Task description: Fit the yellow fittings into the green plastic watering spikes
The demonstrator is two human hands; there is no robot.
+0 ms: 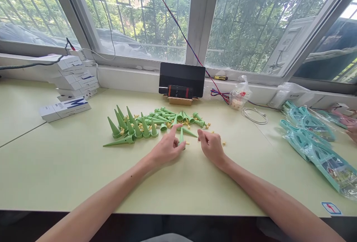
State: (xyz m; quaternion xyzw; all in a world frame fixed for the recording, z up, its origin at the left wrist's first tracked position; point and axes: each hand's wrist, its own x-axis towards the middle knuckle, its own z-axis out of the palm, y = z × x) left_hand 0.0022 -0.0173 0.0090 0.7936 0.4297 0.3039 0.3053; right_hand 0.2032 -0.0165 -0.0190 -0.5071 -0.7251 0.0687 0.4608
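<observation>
Green cone (181, 136) stands in left fingers (175, 129); right fingers (202, 137) clench, well inside table edge (192, 211).

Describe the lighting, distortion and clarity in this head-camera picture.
Head view: daylight through the windows, nearly white in patches; head view: window frames splay outward at the top, suggesting wide-angle distortion; head view: yellow pieces among the green cones too small for detail.
</observation>
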